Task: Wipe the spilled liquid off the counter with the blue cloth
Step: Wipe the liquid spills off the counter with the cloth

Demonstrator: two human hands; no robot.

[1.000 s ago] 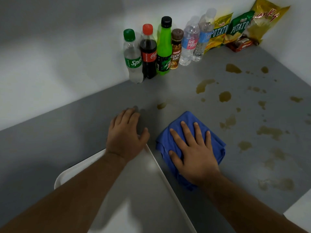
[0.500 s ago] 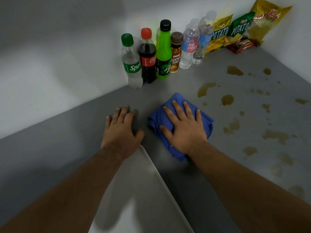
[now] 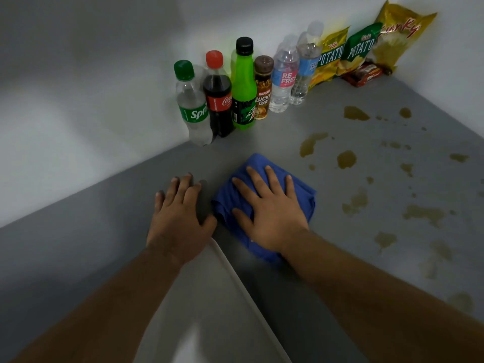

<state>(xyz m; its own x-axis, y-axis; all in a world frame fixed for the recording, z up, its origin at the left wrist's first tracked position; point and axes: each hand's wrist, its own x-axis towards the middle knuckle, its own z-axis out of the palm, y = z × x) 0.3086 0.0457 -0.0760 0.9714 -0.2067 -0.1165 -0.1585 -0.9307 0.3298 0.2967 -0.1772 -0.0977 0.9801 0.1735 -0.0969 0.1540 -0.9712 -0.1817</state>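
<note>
A backstroke could, I judge, catch the rim of the white tray [image 3: 225, 261] just nearer than the blue cloth [image 3: 303, 195], and a long push could topple the bottles [image 3: 243, 85] beyond it. The left hand [image 3: 180, 216] lies flat, fingers straight, on the counter [image 3: 78, 244] just left of the cloth. The cloth sits bunched directly under the right hand [image 3: 269, 218], whose fingers press it flat and spread, with brown spilled liquid [image 3: 345, 159] unwiped to its right and beyond.

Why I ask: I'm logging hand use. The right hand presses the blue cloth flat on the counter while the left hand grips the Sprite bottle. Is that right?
Not quite. The head view shows the left hand resting open on the counter, apart from the Sprite bottle. The right hand does press the blue cloth flat.
</note>
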